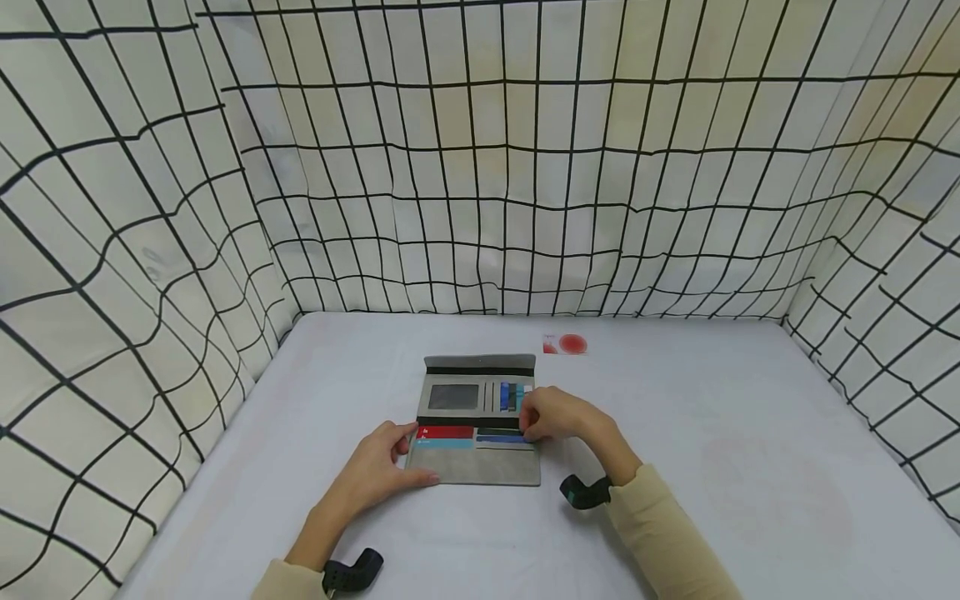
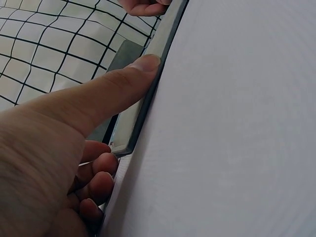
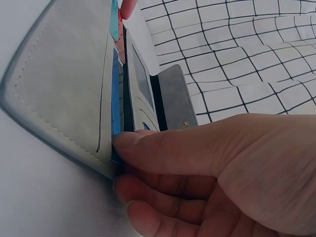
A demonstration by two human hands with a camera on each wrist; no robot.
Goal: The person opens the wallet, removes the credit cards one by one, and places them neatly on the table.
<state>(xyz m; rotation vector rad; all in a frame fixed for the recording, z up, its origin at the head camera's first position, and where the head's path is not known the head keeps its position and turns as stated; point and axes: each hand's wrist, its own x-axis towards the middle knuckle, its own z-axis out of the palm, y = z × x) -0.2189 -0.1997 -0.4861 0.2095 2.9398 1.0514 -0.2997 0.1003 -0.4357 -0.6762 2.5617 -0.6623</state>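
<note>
As the head view shows, an open grey wallet (image 1: 487,468) lies at the lower centre of the frame, flat on the white table (image 1: 675,375). The left hand (image 1: 378,462), at the wallet's lower left corner, holds it with thumb on the near edge and fingers bent at the left side. The right hand (image 1: 558,414), right of centre, is closed to a pinch at the right end of the lower panel, thumb tip on a blue card (image 3: 115,94); how firmly cannot be told. A red card (image 1: 446,432) and a light-blue card (image 1: 444,443) sit in the panel's left half. Likely faults: force applied askew to the slot could bend or jam the blue card; a thumb set too wide might drag its neighbour; too light a left hold could let the wallet skid or its panels fold.
</note>
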